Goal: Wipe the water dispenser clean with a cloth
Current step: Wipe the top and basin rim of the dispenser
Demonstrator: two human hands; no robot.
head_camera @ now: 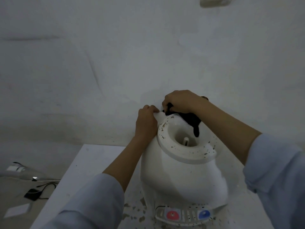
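Observation:
A white tabletop water dispenser (179, 177) stands on a white table (89, 164), its round top ring speckled with brown dirt. My left hand (146, 123) grips the dispenser's back left top edge. My right hand (180, 101) is closed on a black cloth (189, 120) at the back rim, and part of the cloth hangs down into the top opening. The red tap (172, 215) and the blue tap (204, 214) sit over the drip tray at the front.
Brown specks and wet patches lie on the table in front of the dispenser (137, 210). A white wall (132, 55) rises close behind. On the floor at the left lie a black adapter with a cable (33, 194) and a white card (18, 210).

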